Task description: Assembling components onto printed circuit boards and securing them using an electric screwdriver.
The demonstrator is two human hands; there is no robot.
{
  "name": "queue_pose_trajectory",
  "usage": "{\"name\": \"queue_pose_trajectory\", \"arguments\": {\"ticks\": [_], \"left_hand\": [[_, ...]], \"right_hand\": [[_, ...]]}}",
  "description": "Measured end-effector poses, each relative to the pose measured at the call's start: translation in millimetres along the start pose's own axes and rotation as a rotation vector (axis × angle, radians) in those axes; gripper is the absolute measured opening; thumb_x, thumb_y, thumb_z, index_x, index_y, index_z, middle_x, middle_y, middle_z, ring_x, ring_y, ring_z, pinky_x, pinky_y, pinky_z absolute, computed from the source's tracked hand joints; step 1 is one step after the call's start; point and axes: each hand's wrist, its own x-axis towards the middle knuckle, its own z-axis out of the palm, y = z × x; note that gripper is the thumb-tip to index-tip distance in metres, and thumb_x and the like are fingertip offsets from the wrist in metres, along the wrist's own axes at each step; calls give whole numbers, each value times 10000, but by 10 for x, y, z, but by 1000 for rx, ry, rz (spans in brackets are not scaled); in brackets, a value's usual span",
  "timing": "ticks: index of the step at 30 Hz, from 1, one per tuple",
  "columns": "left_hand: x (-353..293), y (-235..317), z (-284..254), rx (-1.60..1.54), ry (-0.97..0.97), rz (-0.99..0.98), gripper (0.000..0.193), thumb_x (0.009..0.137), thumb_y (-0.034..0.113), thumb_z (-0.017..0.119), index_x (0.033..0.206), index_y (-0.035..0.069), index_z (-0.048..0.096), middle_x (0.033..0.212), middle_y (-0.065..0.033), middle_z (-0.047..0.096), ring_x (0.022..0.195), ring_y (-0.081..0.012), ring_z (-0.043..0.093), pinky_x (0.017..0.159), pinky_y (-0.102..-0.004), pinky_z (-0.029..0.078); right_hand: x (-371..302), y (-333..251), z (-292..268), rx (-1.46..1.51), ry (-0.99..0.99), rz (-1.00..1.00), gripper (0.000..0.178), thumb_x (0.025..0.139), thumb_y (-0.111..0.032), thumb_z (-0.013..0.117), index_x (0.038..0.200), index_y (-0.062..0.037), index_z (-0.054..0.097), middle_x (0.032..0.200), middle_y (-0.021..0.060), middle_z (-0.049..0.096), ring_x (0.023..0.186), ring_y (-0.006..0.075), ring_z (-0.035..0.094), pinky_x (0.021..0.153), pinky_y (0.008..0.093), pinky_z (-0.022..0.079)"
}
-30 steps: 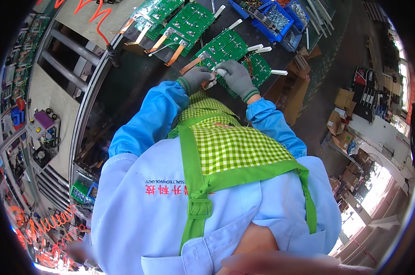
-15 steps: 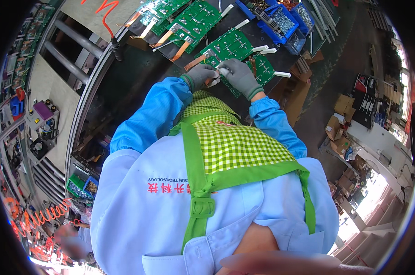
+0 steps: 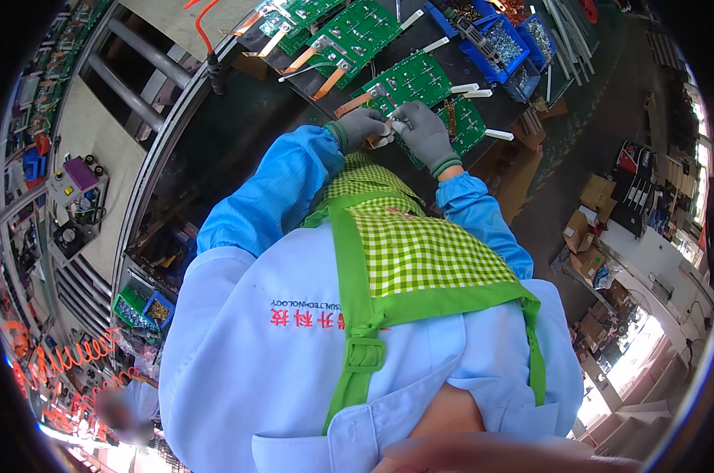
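Note:
My hands meet at the near edge of a dark bench, both in grey gloves with pale fingertips. The fingers of my left hand (image 3: 360, 128) are closed, a sliver of copper colour showing beneath them. Pinched fingers of my right hand (image 3: 425, 132) come up against the left fingertips. Whatever small piece lies between them is too hidden to name. Just beyond is a green circuit board (image 3: 413, 79) with a copper strip (image 3: 352, 105) at its left end. Another green circuit board (image 3: 469, 124), bearing white posts, lies beside my right hand.
More circuit boards (image 3: 362, 35) with copper strips lie at the far left of the bench. Blue bins (image 3: 495, 59) of small metal hardware stand at the far right. A coiled red cord with a dark tool (image 3: 215, 75) hangs left, near a metal frame rail (image 3: 153, 150).
The whole view has shifted slightly, so the bench and hands sit a little further right. Both hands stay together at the same spot, fingers still pinched.

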Motion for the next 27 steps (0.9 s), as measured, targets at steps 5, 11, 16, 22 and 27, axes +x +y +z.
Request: {"name": "queue_pose_trajectory", "arguments": {"ticks": [5,11,16,22,27], "left_hand": [[46,-75,-23,46,-16,50,223,793,22,584,994,-60,532,955,-148,592,878,-235,624,697,-294,547],[63,-77,-9,15,-1,51,219,791,-5,561,999,-66,527,959,-150,588,882,-247,624,697,-299,549],[43,-95,-3,-40,2,63,201,795,-8,566,985,-68,534,963,-153,587,868,-242,627,696,-298,552],[73,-103,-21,-25,-1,50,195,802,5,577,980,-66,538,949,-154,592,853,-234,627,696,-291,553],[131,-165,-96,-7,-28,91,190,803,25,571,968,-61,537,949,-157,594,866,-227,621,693,-289,548]], "right_hand": [[16,-112,11,-100,31,77,174,771,-255,625,841,-102,578,875,98,562,772,300,577,650,404,460],[57,-127,-26,-214,-56,205,329,748,-405,653,795,-95,552,815,90,565,717,295,576,621,404,453],[-51,-88,-120,188,-3,132,246,758,-276,668,906,-87,619,896,92,538,701,246,551,652,332,463],[-60,79,-4,-33,80,-58,226,755,-235,679,913,-82,624,913,75,528,738,217,577,672,303,478],[-46,-97,-73,-166,-63,116,200,756,-252,664,853,-91,599,947,85,526,785,271,582,691,363,486]]}}
